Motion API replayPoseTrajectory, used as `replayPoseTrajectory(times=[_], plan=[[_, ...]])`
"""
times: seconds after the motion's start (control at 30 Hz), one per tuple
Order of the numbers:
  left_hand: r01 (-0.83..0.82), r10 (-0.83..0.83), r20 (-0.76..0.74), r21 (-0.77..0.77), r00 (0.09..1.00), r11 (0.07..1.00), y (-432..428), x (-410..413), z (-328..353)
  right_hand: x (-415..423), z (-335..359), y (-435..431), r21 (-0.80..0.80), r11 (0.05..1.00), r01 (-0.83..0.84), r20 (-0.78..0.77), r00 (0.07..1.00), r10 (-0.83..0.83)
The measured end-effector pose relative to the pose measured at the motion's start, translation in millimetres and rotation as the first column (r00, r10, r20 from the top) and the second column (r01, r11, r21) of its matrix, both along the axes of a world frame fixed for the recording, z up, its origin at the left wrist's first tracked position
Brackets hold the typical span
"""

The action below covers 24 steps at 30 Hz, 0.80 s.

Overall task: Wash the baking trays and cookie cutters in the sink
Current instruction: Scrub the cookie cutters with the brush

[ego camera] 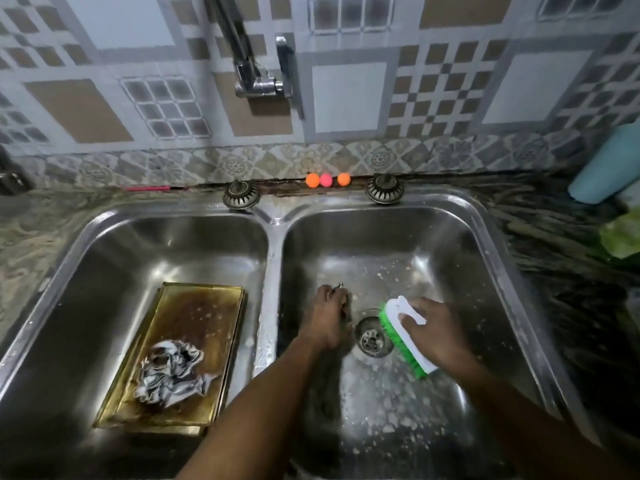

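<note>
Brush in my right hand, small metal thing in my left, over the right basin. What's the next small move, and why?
Probably bring the brush in your right hand across to the small metal piece your left hand grips and scrub it: the green bristles already face it, just across the drain.

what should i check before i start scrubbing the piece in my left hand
1. Grip: right hand holds brush: ok.
2. Piece: left hand pinches small metal piece: ok; its shape, cannot tell.
3. Bristles: green side faces left hand: ok.
4. Water: no stream visible from tap: not ok.
5. Outflow: drain unplugged: ok.
6. Other basin: tray stained, rag on it: not ok.
</note>
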<state>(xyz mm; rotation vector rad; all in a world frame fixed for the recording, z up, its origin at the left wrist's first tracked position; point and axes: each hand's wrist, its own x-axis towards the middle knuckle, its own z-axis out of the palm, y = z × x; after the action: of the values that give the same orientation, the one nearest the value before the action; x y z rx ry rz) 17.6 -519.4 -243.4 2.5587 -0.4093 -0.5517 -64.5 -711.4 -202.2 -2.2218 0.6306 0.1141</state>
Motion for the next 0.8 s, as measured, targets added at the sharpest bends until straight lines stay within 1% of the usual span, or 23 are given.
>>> replayPoseTrajectory(times=[0.1,0.17,0.23,0.3,0.4,0.53,0.7,0.8], plan=[[-0.013,0.010,0.053,0.063,0.999,0.998,-9,14,-16,6,-17,-6,0.011,1.000,-0.002,0.004,1.000,0.001],[0.014,-0.023,0.072,0.120,0.997,0.993,-16,19,-24,7,-25,-10,0.009,1.000,-0.002,0.009,1.000,0.002],[0.033,-0.042,0.058,0.150,0.997,0.988,-22,21,-32,6,-30,-13,0.016,1.000,-0.007,0.007,1.000,0.007],[0.021,-0.027,0.035,0.161,0.999,0.987,-25,20,-36,4,-31,-15,0.042,0.999,-0.004,-0.004,1.000,0.004],[-0.023,0.022,0.009,0.104,1.000,0.994,-26,12,-34,0,-28,-17,0.061,0.998,0.003,-0.018,1.000,-0.002],[-0.027,0.027,0.003,0.016,1.000,1.000,-23,-2,-24,-2,-12,-20,0.091,0.996,0.014,-0.029,1.000,-0.011],[-0.025,0.025,-0.006,-0.069,1.000,0.997,-25,-24,11,-6,25,-26,0.099,0.994,0.051,-0.016,0.999,-0.050],[0.002,0.003,0.037,-0.132,0.999,0.991,-39,-38,37,-13,53,-39,0.085,0.995,0.053,-0.009,0.999,-0.053]])
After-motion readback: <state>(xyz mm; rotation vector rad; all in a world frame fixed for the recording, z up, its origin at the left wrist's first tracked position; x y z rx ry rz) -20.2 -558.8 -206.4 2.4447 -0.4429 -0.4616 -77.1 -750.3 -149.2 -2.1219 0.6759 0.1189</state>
